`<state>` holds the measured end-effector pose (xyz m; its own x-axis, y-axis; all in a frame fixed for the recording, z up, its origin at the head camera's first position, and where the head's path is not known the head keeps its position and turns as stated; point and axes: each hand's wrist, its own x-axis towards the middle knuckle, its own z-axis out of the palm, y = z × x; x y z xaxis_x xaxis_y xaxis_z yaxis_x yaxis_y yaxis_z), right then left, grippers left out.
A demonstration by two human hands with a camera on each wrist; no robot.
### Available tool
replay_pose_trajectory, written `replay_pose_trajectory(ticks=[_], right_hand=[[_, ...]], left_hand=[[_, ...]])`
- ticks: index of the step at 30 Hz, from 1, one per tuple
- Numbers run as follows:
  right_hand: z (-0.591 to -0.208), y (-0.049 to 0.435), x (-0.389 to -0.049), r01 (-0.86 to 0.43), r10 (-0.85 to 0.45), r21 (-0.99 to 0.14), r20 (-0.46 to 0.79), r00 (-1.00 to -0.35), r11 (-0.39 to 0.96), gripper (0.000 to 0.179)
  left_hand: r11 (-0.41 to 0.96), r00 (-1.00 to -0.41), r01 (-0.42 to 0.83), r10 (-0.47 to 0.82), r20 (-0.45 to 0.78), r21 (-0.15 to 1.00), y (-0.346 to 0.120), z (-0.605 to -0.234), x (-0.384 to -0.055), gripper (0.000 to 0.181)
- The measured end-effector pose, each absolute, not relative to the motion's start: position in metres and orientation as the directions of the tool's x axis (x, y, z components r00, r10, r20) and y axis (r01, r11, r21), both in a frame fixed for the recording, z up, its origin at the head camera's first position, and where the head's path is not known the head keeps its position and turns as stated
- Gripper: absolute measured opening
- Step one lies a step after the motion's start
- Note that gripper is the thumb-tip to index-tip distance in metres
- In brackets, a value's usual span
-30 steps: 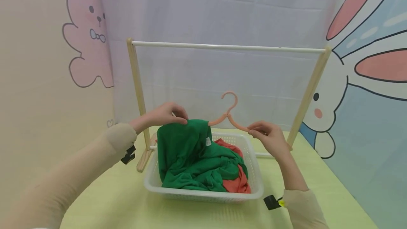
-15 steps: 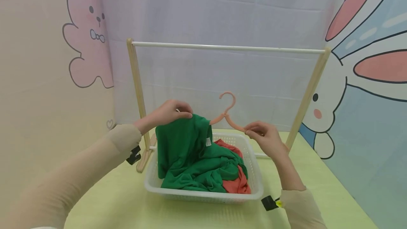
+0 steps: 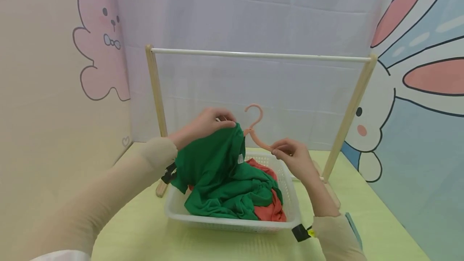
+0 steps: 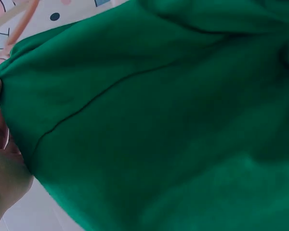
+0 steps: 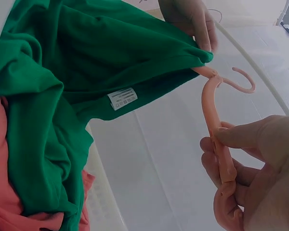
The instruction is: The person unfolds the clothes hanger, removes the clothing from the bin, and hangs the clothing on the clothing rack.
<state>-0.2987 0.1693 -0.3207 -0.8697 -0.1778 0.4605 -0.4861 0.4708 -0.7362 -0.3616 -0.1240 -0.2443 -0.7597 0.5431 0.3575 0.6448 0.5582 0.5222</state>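
Note:
A peach plastic clothes hanger (image 3: 258, 139) is held above the basket, its hook pointing up. My right hand (image 3: 295, 158) pinches the free arm of the hanger between thumb and fingers, as the right wrist view also shows. Over the hanger's other arm hangs a green garment (image 3: 208, 158) with a white label (image 5: 122, 98) inside. My left hand (image 3: 210, 124) pinches the garment's edge close to the hanger's neck. The garment's lower part lies bunched in the white basket (image 3: 232, 221). Green cloth fills most of the left wrist view and hides the hanger's covered arm.
Coral-red cloth (image 3: 270, 210) lies under the green garment in the basket. Behind stands a rack with a white rail (image 3: 261, 55) and wooden posts, the right post (image 3: 349, 118) beyond my right hand. The yellow-green table (image 3: 377, 212) extends around the basket.
My left hand has moved right and up, drawing the green garment's edge along the hanger toward its neck. The hanger and my right hand have shifted slightly left.

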Motion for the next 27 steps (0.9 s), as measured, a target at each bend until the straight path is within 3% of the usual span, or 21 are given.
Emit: replay_pose_trajectory(ticks=[10,18,27], right_hand=[[-0.320,0.174,-0.298,-0.404,-0.074,-0.764,0.427,-0.901,0.503,0.017],[-0.320,0.175,-0.298,-0.424,-0.057,-0.765,0.456,-0.888,0.485,0.016],[-0.318,0.170,-0.298,-0.421,-0.042,-0.754,0.466,-0.884,0.504,0.015]], left_hand=[[0.551,-0.715,0.696,0.588,0.378,0.460,-0.120,-0.251,-0.366,0.011],[0.559,-0.718,0.694,0.587,0.373,0.454,-0.128,-0.261,-0.362,0.010],[0.551,-0.718,0.691,0.595,0.361,0.467,-0.129,-0.268,-0.362,0.024]])
